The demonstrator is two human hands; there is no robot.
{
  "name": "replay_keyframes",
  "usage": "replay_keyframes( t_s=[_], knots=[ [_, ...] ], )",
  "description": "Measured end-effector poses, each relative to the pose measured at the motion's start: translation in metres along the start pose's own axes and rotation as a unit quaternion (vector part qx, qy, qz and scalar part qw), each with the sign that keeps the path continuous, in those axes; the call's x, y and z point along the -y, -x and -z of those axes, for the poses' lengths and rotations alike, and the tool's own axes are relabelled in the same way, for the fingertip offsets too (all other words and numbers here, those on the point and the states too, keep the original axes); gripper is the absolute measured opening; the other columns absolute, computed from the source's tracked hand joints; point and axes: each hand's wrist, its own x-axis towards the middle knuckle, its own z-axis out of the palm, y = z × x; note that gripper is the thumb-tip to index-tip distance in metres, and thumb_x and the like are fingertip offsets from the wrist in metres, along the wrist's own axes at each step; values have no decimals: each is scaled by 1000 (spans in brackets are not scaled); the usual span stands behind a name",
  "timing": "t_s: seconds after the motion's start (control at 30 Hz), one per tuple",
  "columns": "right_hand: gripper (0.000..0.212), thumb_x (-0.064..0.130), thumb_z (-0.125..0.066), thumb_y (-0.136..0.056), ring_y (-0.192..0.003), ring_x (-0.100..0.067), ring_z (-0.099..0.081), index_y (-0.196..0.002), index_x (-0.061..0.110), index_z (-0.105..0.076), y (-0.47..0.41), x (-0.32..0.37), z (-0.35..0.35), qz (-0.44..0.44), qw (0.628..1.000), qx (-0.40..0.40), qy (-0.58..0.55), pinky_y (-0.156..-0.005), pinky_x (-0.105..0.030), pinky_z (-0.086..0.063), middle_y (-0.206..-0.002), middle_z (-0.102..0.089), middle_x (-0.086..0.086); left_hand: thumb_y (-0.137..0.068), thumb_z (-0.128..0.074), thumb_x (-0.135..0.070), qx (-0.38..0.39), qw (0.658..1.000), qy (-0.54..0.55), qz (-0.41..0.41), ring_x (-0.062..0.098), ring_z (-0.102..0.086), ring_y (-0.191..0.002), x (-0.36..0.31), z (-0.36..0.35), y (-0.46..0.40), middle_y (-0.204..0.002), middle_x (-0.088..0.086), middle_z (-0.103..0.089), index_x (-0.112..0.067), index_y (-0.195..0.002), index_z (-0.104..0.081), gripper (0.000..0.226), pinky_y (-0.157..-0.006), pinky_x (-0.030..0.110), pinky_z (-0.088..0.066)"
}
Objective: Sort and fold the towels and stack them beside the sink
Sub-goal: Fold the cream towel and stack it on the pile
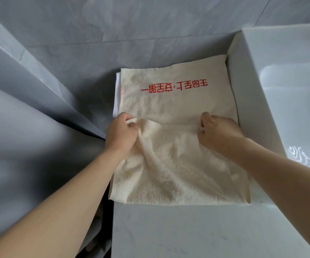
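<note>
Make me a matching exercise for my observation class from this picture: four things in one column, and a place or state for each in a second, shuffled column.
Things
1. cream towel
2. white towel
3. sink
4. left hand

Places or states
A. peeks out at the left edge, under another cloth
B. stands to the right of the cloths
C. pinches a fold on the left side of the cloth
D. lies on top, with red lettering

Right pairs: 1-D, 2-A, 3-B, 4-C. The right hand pinches the same fold on its right side.
</note>
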Motion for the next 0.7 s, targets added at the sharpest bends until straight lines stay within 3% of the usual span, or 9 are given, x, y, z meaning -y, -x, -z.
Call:
replay_keyframes(
  t_s=[0.13, 0.23, 0.33, 0.4, 0.5, 0.6, 0.7],
  knots=[
    [21, 19, -47, -92, -95, -36, -57, -106, 6, -57, -9, -9, 26, 12, 998, -48, -28, -72, -35, -41, -106, -58, -15, -88, -55, -9, -62, 993, 100, -6, 3, -55, -88, -16, 16, -2, -96, -14, -57, -20, -102, -58, 18, -68, 20, -44],
    [30, 8, -47, -90, -106, -41, -50, -118, 1, -55, -43, -22, 68, 16, 990, -129, 46, -83, -43, -42, -118, -48, -21, -88, -60, -11, -96, 982, 159, -32, 1, -55, -86, -37, 29, -31, -100, -14, -58, -22, -103, -58, 19, -67, 17, -44],
    [34, 6, -45, -92, -112, -40, -46, -124, 0, -52, -89, -24, 101, 16, 979, -150, 140, -85, -43, -41, -126, -42, -21, -88, -60, -13, -107, 976, 184, -34, 5, -55, -79, -58, 29, -85, -103, -7, -60, -24, -104, -58, 20, -62, 19, -42],
    [37, 9, -44, -95, -116, -37, -47, -131, 3, -48, -117, -22, 102, 7, 972, -134, 192, -84, -41, -40, -131, -40, -19, -87, -56, -11, -110, 981, 159, -10, 14, -58, -85, -61, 17, -119, -106, -2, -60, -21, -106, -58, 22, -64, 25, -43],
    [39, 9, -43, -95, -119, -34, -51, -134, 4, -44, -141, -26, 79, -19, 973, -82, 215, -85, -40, -44, -133, -46, -17, -87, -52, -7, -97, 994, 32, 22, 24, -57, -89, -47, -3, -143, -97, 3, -59, -8, -100, -60, 16, -60, 27, -36],
    [36, 12, -40, -96, -119, -32, -56, -131, 4, -43, -146, -32, 57, -37, 970, -35, 237, -88, -36, -42, -132, -56, -16, -87, -50, -5, -123, 992, 0, 20, 23, -53, -81, -39, -6, -148, -87, 2, -57, -7, -90, -59, 10, -58, 28, -32],
    [35, 23, -43, -96, -117, -29, -57, -127, 7, -47, -142, -36, 60, -23, 963, -28, 269, -91, -34, -40, -129, -60, -13, -90, -46, -5, -133, 991, -6, 19, 21, -49, -83, -46, -5, -146, -91, 2, -56, -8, -94, -57, 11, -64, 28, -34]
  ],
)
